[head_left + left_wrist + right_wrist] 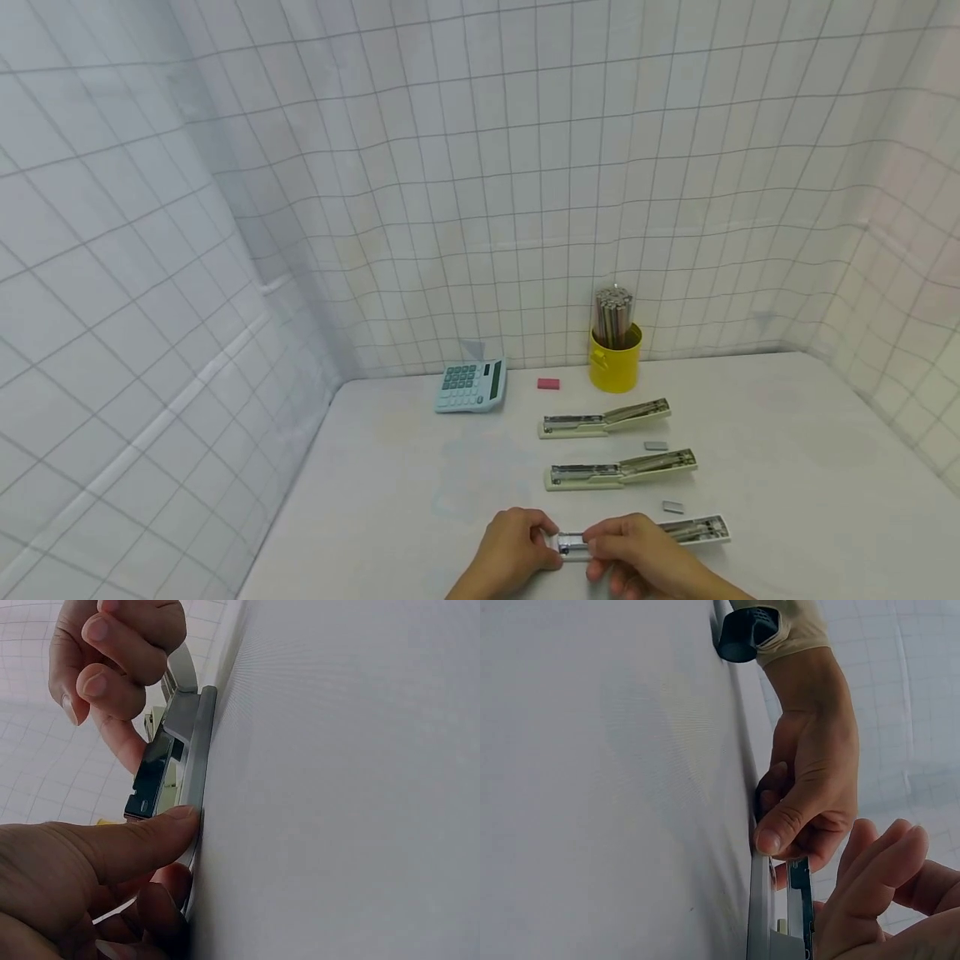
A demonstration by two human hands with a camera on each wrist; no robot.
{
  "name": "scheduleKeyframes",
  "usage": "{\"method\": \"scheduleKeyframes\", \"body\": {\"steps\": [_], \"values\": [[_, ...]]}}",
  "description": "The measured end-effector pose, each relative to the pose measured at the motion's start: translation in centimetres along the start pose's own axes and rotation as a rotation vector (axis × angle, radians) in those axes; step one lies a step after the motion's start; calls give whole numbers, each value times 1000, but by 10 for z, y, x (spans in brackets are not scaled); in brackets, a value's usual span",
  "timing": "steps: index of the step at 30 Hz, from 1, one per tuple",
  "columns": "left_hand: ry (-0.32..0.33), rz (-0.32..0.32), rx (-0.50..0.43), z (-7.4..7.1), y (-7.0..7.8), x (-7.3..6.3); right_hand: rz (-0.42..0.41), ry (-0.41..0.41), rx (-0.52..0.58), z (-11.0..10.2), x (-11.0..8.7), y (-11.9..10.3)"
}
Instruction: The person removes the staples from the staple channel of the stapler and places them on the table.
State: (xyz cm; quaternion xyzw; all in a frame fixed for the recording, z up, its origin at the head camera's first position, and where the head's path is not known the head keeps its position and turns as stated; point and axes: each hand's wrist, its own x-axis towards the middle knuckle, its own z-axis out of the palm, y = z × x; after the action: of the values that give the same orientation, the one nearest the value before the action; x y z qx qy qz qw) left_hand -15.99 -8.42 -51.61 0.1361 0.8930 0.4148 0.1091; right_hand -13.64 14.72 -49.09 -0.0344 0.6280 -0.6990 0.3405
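The nearest stapler [570,546], white and folded wide apart, lies lengthwise before me. My left hand [513,537] pinches the left end of its base; in the left wrist view the thumb [161,836] lies along the base's edge. My right hand [637,546] is over the metal magazine [152,772], its index finger reaching down to the magazine's far side. The other fingers [112,682] are loosely bent above it, and no object shows between them. Part of the magazine is hidden under this hand.
Two more opened staplers [585,475] [573,425] lie behind, with small grey staple strips [672,507] [656,446] near them. Farther back are a light-blue calculator [468,387], a pink eraser [548,384] and a yellow bucket [615,371] of pencils [613,317]. Gridded cloth walls [525,208] enclose the table.
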Motion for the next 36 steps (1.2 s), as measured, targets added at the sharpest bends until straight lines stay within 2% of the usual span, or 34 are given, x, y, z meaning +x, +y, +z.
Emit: {"method": "scheduleKeyframes", "body": {"steps": [6, 10, 16, 21, 26, 31, 36], "values": [[5, 6, -12, 0, 0, 0, 29, -20, 127, 0, -3, 1], [11, 8, -22, 1, -1, -1, 38, 19, 145, 2, -2, 4], [-1, -12, -33, 0, 0, -1, -10, 100, 7, 5, 4, 7], [2, 2, -29, 0, -1, -1, -93, 126, -150, 6, 12, 5], [-1, 1, -39, 1, -2, -1, -154, 136, -258, 6, 20, 2], [-9, -28, -56, 1, -2, 0, -181, 148, -345, 9, 25, 1], [-3, -29, -55, 1, -1, -1, -187, 167, -365, 12, 26, -2]]}}
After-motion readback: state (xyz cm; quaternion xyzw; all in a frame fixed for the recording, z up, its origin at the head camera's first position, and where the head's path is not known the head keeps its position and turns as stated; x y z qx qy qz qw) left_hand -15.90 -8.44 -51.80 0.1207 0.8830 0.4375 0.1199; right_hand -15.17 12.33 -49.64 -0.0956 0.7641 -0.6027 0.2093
